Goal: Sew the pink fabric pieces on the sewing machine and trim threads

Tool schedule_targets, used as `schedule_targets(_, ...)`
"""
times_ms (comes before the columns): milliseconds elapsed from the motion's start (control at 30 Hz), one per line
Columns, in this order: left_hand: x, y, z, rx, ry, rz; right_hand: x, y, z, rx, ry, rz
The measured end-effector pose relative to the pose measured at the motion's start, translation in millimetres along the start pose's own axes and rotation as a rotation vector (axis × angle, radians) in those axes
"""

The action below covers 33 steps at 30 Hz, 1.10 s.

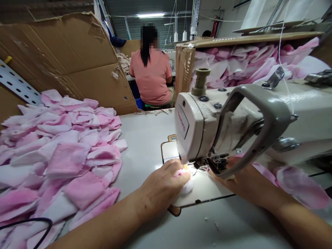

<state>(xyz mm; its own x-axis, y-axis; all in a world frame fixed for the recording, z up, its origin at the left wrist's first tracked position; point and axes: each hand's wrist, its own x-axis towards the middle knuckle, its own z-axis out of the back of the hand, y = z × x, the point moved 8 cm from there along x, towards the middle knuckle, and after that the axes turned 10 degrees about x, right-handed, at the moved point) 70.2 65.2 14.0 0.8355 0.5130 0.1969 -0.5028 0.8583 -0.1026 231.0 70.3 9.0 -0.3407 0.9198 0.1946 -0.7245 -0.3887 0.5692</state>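
Observation:
My left hand (166,183) has its fingers curled round a small pink and white fabric piece (187,185) on the lit plate (204,190) of a sewing machine (190,124), just left of the needle area. Behind the machine's grey guard, my right hand (230,176) reaches in from the right, close to the needle; its fingers are largely hidden by the machine head. More pink and white cloth (302,186) lies to the right, beyond my right forearm.
Many pink and white fabric pieces (67,159) are heaped on the left of the white table (145,138). Cardboard (64,58) stands behind them. A box (184,69) of similar cloth is behind the machine. A person in a salmon shirt (151,76) sits farther back, facing away.

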Motion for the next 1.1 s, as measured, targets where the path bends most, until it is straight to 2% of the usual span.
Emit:
schedule_targets(67,0,0,2.2,0.004,-0.012,-0.002,-1,2,1,0.005,0.022,0.019)
schedule_targets(200,0,-1,8.2,-0.016,-0.108,-0.039,-2,7,2,0.02,0.069,0.042)
schedule_targets(367,-1,1,15.3,-0.107,-0.171,-0.04,0,12,4,0.06,0.07,0.056)
schedule_targets(600,-1,2,23.6,-0.138,-0.201,-0.058,2,9,1,0.112,0.124,-0.01)
schedule_targets(833,0,6,33.3,-0.112,-0.294,-0.006,3,11,1,0.111,0.146,-0.024)
schedule_targets(1100,-1,11,27.1,-0.116,-0.301,-0.009,6,17,-10,0.033,0.145,-0.027)
